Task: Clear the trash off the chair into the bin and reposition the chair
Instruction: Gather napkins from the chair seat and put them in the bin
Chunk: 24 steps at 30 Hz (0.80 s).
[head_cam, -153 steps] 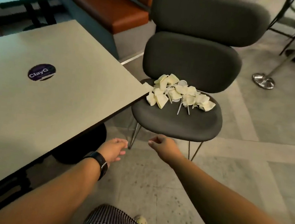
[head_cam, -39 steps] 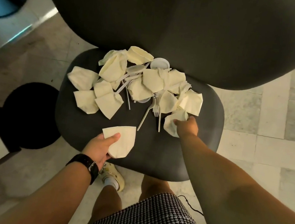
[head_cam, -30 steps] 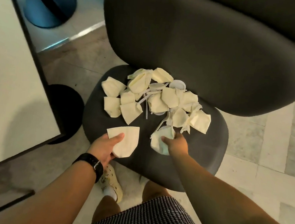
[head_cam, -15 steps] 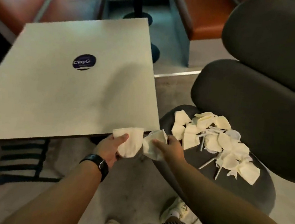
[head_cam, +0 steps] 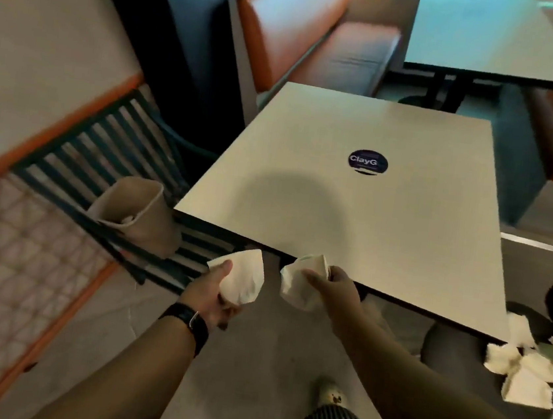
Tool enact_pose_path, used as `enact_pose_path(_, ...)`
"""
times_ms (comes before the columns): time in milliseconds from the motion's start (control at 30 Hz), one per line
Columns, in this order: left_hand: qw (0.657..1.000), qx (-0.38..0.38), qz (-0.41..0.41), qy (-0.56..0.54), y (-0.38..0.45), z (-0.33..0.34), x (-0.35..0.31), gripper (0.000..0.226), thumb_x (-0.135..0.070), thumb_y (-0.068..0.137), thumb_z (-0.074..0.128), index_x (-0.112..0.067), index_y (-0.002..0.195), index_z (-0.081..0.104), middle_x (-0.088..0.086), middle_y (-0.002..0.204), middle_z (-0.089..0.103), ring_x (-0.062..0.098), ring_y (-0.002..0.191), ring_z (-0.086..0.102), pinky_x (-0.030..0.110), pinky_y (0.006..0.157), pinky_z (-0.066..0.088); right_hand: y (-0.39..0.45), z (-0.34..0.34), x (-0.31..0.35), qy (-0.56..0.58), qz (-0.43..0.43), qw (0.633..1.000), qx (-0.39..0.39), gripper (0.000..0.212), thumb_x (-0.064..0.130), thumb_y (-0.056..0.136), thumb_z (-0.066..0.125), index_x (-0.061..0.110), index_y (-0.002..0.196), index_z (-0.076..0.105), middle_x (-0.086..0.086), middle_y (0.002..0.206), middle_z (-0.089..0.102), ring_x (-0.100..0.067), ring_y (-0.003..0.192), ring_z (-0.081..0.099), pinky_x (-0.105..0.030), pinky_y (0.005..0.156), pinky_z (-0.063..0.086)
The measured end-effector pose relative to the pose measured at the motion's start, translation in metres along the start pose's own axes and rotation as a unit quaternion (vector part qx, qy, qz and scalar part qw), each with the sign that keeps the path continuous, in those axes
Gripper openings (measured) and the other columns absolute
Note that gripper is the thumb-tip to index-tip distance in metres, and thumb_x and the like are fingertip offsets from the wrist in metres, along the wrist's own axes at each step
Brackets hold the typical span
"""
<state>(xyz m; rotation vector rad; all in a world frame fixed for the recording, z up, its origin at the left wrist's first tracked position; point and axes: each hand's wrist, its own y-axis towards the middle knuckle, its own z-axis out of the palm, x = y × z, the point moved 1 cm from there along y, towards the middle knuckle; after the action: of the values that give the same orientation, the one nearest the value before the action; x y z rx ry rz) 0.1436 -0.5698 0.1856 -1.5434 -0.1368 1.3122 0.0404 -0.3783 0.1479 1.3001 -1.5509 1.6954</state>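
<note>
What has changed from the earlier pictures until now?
The left hand took one crumpled cream paper napkin off the dark grey padded chair, the right hand another; both carried them left, toward the beige bin. The remaining napkins stay on the seat.

Likely café: booth seats [head_cam: 289,28], tables [head_cam: 372,199].

Open floor [head_cam: 251,361] is seen below both hands. Path ahead of right hand [head_cam: 331,288] is blocked by table [head_cam: 353,218] edge; slatted chair [head_cam: 145,256] and bin [head_cam: 136,217] stand ahead-left of left hand [head_cam: 214,291].
</note>
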Motion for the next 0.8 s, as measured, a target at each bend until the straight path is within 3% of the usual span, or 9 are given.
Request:
enact_pose_path(133,0.996,-0.038,0.000,-0.075,0.018,-0.032,-0.031,0.029,-0.033,0.095,0.055,-0.019,0.119,0.048,0.013,0.109,0.056,0.032,0.087,0.055,0.041,0.065,0.049,0.028,0.060,0.032,-0.033,-0.007,0.998,0.057,0.029,0.034,0.082,0.074,0.018,0.103,0.062,-0.007,0.093,0.067,-0.025,0.085,0.066,-0.048,0.074,0.060)
enact_pose_path(267,0.990,-0.060,0.008,-0.124,0.037,-0.049,-0.073,0.021,-0.026,0.096,0.055,-0.019,0.113,0.047,0.010,0.090,0.056,0.030,0.079,0.054,0.043,0.066,0.047,0.065,0.118,0.061,-0.064,-0.012,0.992,0.106,0.033,0.036,0.072,0.077,0.015,0.095,0.067,-0.016,0.093,0.070,-0.038,0.087,0.068,-0.059,0.072,0.057)
enact_pose_path(367,0.985,-0.091,0.013,-0.145,0.061,-0.072,-0.104,0.025,-0.024,0.093,0.059,-0.018,0.116,0.051,0.010,0.101,0.061,0.028,0.081,0.057,0.039,0.064,0.048,0.095,0.166,0.083,-0.109,-0.007,0.982,0.152,0.027,0.028,0.076,0.076,0.012,0.095,0.067,-0.018,0.092,0.070,-0.036,0.079,0.066,-0.047,0.061,0.055)
enact_pose_path(433,0.982,-0.115,0.021,-0.147,0.080,-0.090,-0.123,0.028,-0.025,0.090,0.063,-0.018,0.117,0.054,0.009,0.115,0.062,0.029,0.090,0.060,0.039,0.071,0.052,0.114,0.197,0.095,-0.131,0.005,0.971,0.198,0.029,0.022,0.083,0.073,0.011,0.108,0.064,-0.013,0.096,0.068,-0.028,0.080,0.064,-0.031,0.054,0.049)
enact_pose_path(500,0.978,-0.137,0.020,-0.158,0.099,-0.108,-0.137,0.032,-0.023,0.089,0.065,-0.019,0.119,0.053,0.010,0.119,0.061,0.032,0.100,0.060,0.041,0.076,0.053,0.132,0.226,0.101,-0.163,0.019,0.958,0.235,0.037,0.021,0.084,0.071,0.012,0.118,0.061,-0.013,0.105,0.066,-0.026,0.085,0.062,-0.025,0.051,0.045)
enact_pose_path(567,0.974,-0.154,0.013,-0.168,0.113,-0.125,-0.149,0.031,-0.020,0.090,0.063,-0.019,0.118,0.051,0.009,0.115,0.060,0.031,0.099,0.059,0.039,0.076,0.052,0.141,0.254,0.107,-0.185,0.029,0.949,0.254,0.039,0.021,0.085,0.070,0.011,0.121,0.058,-0.014,0.108,0.064,-0.025,0.085,0.059,-0.026,0.051,0.046)
enact_pose_path(633,0.970,-0.165,0.011,-0.178,0.132,-0.146,-0.162,0.032,-0.016,0.090,0.062,-0.018,0.120,0.050,0.010,0.111,0.060,0.030,0.093,0.059,0.039,0.074,0.052,0.150,0.284,0.111,-0.188,0.052,0.948,0.252,0.040,0.023,0.087,0.068,0.012,0.124,0.056,-0.014,0.112,0.062,-0.029,0.094,0.061,-0.039,0.068,0.057)
enact_pose_path(700,0.969,-0.169,0.022,-0.181,0.154,-0.168,-0.179,0.038,-0.013,0.089,0.060,-0.015,0.126,0.049,0.013,0.118,0.060,0.032,0.096,0.059,0.039,0.073,0.052,0.159,0.315,0.117,-0.191,0.071,0.948,0.243,0.043,0.025,0.088,0.066,0.012,0.128,0.054,-0.015,0.116,0.061,-0.033,0.103,0.060,-0.051,0.085,0.056)
enact_pose_path(800,0.965,-0.203,0.031,-0.164,0.198,-0.208,-0.217,0.049,-0.012,0.090,0.057,-0.016,0.136,0.042,0.013,0.128,0.055,0.032,0.104,0.055,0.042,0.081,0.049,0.179,0.374,0.133,-0.187,0.071,0.950,0.239,0.045,0.023,0.090,0.066,0.009,0.131,0.052,-0.010,0.111,0.061,-0.030,0.102,0.059,-0.047,0.082,0.056)
